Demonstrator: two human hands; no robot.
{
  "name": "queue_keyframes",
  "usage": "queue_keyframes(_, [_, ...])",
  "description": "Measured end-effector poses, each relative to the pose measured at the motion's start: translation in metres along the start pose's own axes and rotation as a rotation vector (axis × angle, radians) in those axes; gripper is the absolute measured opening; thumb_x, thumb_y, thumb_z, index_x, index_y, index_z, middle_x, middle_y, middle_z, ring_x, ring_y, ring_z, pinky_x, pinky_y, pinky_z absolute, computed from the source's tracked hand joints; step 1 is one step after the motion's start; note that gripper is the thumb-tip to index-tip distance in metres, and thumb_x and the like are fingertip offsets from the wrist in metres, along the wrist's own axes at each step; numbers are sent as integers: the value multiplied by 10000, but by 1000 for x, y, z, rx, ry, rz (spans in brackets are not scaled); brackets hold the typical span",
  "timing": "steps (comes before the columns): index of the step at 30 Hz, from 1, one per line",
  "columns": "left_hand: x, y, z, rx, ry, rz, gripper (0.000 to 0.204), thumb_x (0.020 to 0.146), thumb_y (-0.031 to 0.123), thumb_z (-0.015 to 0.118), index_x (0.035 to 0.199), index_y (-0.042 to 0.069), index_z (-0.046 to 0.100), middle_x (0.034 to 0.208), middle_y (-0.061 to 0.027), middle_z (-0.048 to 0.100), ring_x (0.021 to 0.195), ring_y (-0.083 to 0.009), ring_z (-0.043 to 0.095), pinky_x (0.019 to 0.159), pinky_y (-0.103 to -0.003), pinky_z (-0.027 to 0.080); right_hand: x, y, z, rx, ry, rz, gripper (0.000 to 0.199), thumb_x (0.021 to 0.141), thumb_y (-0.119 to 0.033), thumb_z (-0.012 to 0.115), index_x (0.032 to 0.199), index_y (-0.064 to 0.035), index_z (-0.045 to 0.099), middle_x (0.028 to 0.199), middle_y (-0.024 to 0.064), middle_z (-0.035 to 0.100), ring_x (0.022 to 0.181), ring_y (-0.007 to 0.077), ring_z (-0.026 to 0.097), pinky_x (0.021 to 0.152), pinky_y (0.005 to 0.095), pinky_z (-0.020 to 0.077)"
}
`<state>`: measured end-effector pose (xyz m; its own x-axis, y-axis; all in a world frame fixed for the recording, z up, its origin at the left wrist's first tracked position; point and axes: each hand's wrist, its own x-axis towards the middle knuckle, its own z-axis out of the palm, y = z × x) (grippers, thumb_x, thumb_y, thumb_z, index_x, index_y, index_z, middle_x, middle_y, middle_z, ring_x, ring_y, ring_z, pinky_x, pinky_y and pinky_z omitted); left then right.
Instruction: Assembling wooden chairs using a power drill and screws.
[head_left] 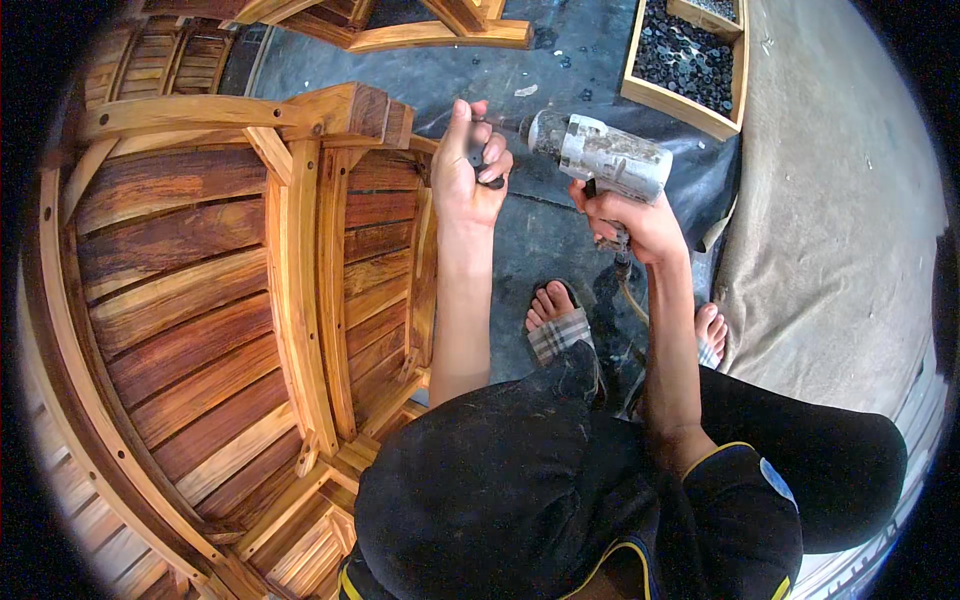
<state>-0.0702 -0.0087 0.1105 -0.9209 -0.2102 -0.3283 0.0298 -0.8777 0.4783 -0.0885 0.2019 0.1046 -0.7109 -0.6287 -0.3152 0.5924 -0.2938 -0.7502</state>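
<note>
My right hand is wrapped round the handle of a worn silver air impact driver, its nose turned to the left. A thin hose runs down from the grip. My left hand is raised in front of that nose, palm up and fingers curled over several small black pieces. A thin dark bit reaches from the driver to the left fingertips; whether they touch it, I cannot tell. Just left of this hand is the corner of a slatted wooden chair frame, with dark screw holes in its rails.
A wooden tray with compartments of small black round pieces and silvery bits lies at the far right. More slatted wooden furniture stands at the back. Dark sheeting covers the floor, a grey-brown cloth lies at right. My sandalled feet are below.
</note>
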Motion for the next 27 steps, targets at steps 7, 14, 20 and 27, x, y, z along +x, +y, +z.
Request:
queue_keyframes(7, [-12, 2, 10, 52, 47, 48, 272, 948, 295, 532, 1041, 40, 556, 669, 1, 437, 512, -90, 412, 347, -191, 302, 0, 2, 4, 57, -14, 12, 369, 676, 42, 598, 1045, 25, 579, 784, 85, 614, 488, 82, 463, 412, 228, 366])
queue_keyframes(14, [-29, 5, 13, -4, -45, 71, 281, 982, 265, 457, 1161, 55, 508, 676, 14, 434, 503, -83, 401, 339, -179, 283, 0, -1, 9, 116, -55, -6, 346, 683, 29, 594, 1028, 12, 590, 774, 81, 615, 488, 80, 458, 418, 231, 364])
queue_keyframes(20, [-37, 12, 14, 7, -48, 121, 225, 961, 162, 479, 1142, 31, 506, 658, 0, 426, 508, -95, 396, 333, -197, 297, 3, -2, 18, 61, -102, -20, 335, 682, 19, 581, 1017, 15, 591, 776, 78, 617, 494, 79, 460, 418, 230, 363])
queue_keyframes(27, [-39, 6, 23, 23, -51, 161, 221, 947, 141, 491, 1139, 32, 511, 660, -1, 429, 506, -96, 385, 334, -199, 290, 4, 1, 15, 99, -128, -50, 340, 687, 15, 580, 1027, 17, 587, 759, 76, 608, 481, 80, 451, 413, 228, 354])
